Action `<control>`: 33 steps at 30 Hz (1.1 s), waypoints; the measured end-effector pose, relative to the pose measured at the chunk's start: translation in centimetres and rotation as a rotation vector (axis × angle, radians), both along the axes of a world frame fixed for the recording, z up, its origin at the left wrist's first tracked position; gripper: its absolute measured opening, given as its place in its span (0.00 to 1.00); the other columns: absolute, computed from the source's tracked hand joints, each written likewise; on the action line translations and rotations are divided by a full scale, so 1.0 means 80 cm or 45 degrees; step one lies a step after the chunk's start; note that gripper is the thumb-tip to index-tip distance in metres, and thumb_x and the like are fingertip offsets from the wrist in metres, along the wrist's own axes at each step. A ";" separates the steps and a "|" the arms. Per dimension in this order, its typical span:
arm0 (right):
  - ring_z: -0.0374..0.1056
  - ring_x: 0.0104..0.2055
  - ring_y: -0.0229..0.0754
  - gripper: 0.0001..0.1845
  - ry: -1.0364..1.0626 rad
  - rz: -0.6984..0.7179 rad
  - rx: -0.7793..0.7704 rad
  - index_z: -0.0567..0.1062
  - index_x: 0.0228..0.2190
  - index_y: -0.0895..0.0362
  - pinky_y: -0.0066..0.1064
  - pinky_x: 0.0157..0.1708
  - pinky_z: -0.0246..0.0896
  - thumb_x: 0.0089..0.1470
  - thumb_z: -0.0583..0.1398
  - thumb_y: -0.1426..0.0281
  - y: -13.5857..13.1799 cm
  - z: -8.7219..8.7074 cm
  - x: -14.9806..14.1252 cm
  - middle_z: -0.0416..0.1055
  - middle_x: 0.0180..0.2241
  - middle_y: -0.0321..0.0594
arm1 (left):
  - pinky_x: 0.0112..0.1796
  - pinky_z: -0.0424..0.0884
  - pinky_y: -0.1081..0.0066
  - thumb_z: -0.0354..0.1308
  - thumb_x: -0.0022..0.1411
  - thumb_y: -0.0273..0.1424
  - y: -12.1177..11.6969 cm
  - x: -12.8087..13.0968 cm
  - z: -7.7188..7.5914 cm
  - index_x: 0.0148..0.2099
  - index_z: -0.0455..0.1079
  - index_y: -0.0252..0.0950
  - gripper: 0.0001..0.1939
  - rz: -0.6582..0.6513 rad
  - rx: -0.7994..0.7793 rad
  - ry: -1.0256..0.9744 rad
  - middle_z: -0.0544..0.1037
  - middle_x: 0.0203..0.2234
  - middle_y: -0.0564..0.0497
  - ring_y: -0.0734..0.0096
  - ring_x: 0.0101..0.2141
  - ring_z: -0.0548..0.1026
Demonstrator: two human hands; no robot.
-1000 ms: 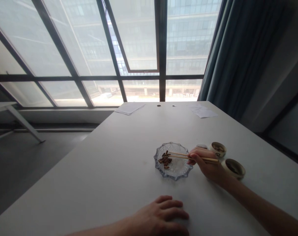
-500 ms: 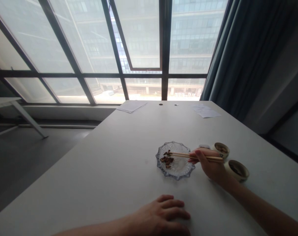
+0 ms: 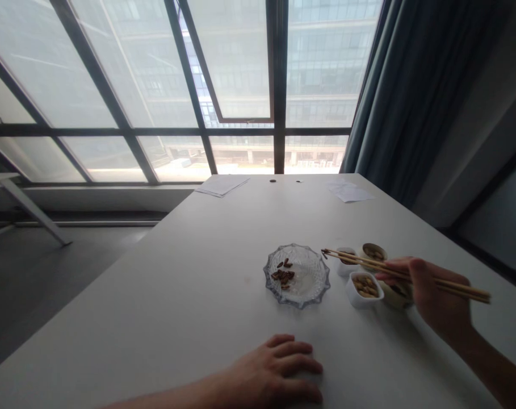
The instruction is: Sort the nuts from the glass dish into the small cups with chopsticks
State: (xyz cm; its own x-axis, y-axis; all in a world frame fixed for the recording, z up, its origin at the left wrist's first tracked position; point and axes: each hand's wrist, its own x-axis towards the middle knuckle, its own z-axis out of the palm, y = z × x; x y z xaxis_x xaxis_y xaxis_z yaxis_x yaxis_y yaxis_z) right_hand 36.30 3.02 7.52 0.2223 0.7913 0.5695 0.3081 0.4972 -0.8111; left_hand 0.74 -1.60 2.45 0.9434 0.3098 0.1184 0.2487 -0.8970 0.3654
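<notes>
Closed around a pair of wooden chopsticks (image 3: 368,263), my right hand (image 3: 439,289) hovers over the right part of the table. A small dark piece (image 3: 324,253) is at the chopstick tips, just right of the glass plate. That scalloped clear glass plate (image 3: 313,295) bears several brown seed-like pieces (image 3: 283,276) on its left half. Under the chopsticks stand a white cup (image 3: 355,300) of tan nuts or seeds, another white cup (image 3: 345,270) with dark contents, and a round bowl (image 3: 373,250). A second round bowl (image 3: 396,296) is partly hidden by my right hand. My left hand (image 3: 279,366) lies flat on the table, fingers spread.
The white table (image 3: 189,295) reaches to the windows. Papers (image 3: 222,186) lie at its far left and a sheet (image 3: 351,191) at its far right. A dark curtain (image 3: 389,102) hangs on the right; another table (image 3: 32,207) stands at left.
My right hand has moved right, carrying the chopsticks from over the glass plate to over the cups, with a dark piece at their tips. My left hand stays flat. The view has shifted slightly.
</notes>
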 end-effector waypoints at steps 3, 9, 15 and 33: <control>0.83 0.28 0.52 0.19 -0.052 0.175 0.032 0.87 0.35 0.54 0.39 0.29 0.83 0.69 0.63 0.55 0.000 -0.009 -0.014 0.85 0.30 0.46 | 0.71 0.55 0.61 0.52 0.81 0.33 0.000 0.000 0.005 0.62 0.71 0.44 0.13 0.003 -0.004 0.001 0.74 0.66 0.50 0.59 0.69 0.67; 0.83 0.28 0.49 0.17 -0.065 0.218 0.108 0.87 0.35 0.52 0.36 0.28 0.82 0.70 0.62 0.59 0.003 -0.004 -0.036 0.85 0.32 0.43 | 0.71 0.55 0.60 0.57 0.78 0.34 0.001 -0.001 -0.003 0.62 0.70 0.44 0.14 -0.012 -0.001 -0.011 0.73 0.66 0.51 0.58 0.68 0.67; 0.83 0.28 0.52 0.16 -0.079 -0.132 0.141 0.87 0.33 0.52 0.40 0.30 0.82 0.66 0.65 0.57 0.000 0.020 -0.003 0.84 0.30 0.45 | 0.71 0.56 0.59 0.59 0.77 0.35 0.000 -0.001 -0.007 0.62 0.70 0.44 0.15 -0.012 -0.007 -0.036 0.74 0.66 0.49 0.57 0.69 0.67; 0.82 0.27 0.55 0.18 -0.043 -0.391 -0.148 0.85 0.31 0.54 0.40 0.30 0.81 0.60 0.69 0.52 -0.011 0.003 0.055 0.82 0.25 0.44 | 0.71 0.56 0.58 0.57 0.78 0.34 0.000 0.000 -0.002 0.62 0.71 0.45 0.14 -0.010 -0.028 0.011 0.73 0.67 0.50 0.57 0.69 0.67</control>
State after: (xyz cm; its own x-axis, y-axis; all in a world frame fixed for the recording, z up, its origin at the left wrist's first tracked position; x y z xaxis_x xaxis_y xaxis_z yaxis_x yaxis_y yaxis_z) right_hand 40.74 2.18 7.76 0.4432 0.7503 0.4905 0.4571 0.2816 -0.8437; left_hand 0.76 -1.58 2.30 0.9467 0.3049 0.1037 0.2450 -0.8907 0.3829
